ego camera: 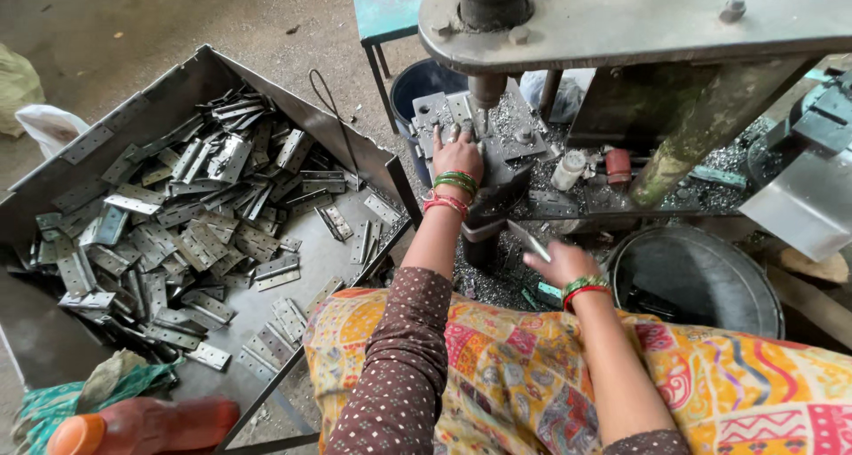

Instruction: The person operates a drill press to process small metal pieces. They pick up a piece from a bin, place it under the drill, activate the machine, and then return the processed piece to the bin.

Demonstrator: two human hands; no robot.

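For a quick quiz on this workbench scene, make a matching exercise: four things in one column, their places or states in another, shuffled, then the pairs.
Things:
1. left hand
2. right hand
3. metal tray
4. orange bottle

Places or states:
A. lying at the bottom left
B. holding a flat metal piece
C. resting on the press bed under the ram
D. filled with hinge plates

Pairs: 1-C, 2-B, 3-D, 4-A

Dull grey metal hinge plates fill a scuffed steel tray; the press is worn, gritty metal; the bottle glossy plastic.
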